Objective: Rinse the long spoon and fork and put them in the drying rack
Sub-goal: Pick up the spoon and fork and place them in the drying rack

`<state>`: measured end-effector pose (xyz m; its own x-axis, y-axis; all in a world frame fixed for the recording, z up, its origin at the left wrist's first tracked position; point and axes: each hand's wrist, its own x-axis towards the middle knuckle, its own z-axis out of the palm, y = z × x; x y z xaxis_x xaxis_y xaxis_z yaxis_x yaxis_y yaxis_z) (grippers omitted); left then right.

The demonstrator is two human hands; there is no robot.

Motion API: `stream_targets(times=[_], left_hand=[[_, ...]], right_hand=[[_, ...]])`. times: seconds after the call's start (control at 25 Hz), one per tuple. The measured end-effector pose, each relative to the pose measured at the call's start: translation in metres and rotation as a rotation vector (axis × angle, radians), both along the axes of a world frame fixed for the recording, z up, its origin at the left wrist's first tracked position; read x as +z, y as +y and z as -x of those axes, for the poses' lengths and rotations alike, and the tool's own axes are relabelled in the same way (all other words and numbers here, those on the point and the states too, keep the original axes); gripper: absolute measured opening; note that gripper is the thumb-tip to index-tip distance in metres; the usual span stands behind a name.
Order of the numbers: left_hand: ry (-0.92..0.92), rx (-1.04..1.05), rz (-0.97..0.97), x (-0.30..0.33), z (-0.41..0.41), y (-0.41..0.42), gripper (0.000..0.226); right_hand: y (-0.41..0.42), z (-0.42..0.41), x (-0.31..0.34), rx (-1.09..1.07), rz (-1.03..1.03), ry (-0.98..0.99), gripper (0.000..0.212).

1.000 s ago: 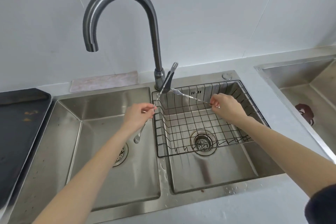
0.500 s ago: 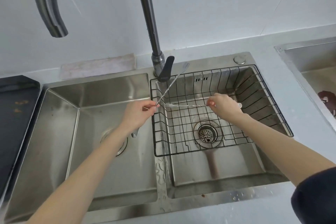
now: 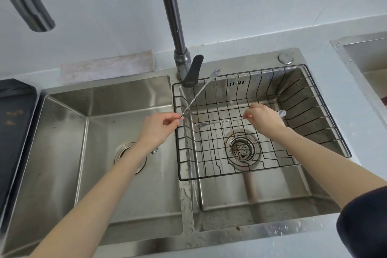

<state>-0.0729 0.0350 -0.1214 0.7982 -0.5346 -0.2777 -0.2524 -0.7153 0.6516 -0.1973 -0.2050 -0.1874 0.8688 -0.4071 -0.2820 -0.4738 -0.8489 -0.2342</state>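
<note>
Long thin silver fork (image 3: 201, 92) pinched in left hand (image 3: 157, 130), prongs up and tilted toward the dark tap lever (image 3: 193, 71), just over the rack's left edge. Long silver spoon with a twisted handle (image 3: 222, 122) gripped by the fingers of right hand (image 3: 266, 118), lying flat and low inside the black wire drying rack (image 3: 310, 111), in the right shiny steel sink bowl (image 3: 251, 199). No water seen from the tall grey tap (image 3: 173, 16), so probably done rinsing and now putting away. Next: set spoon down across the wires, let go, then fork. Careful with the wide gaps, easy to slip through toward the round drain strainer (image 3: 241, 148). Flat dark tray (image 3: 14, 121) far left, out of the way.
</note>
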Motion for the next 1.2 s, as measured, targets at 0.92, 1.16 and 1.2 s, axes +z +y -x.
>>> stream_targets(times=[0.92,1.16,1.2], left_hand=[[0.019,0.02,0.006,-0.0048,0.0044,-0.0002,0.02],[0.032,0.017,0.017,-0.0074,0.004,-0.0001,0.02],[0.03,0.016,0.017,-0.0076,0.0037,-0.0002,0.02]], right_hand=[[0.0023,0.0007,-0.0059,0.086,0.071,-0.015,0.02],[0.0039,0.0016,-0.0042,0.073,0.063,-0.02,0.02],[0.0044,0.0019,-0.0041,0.07,0.063,-0.022,0.02]])
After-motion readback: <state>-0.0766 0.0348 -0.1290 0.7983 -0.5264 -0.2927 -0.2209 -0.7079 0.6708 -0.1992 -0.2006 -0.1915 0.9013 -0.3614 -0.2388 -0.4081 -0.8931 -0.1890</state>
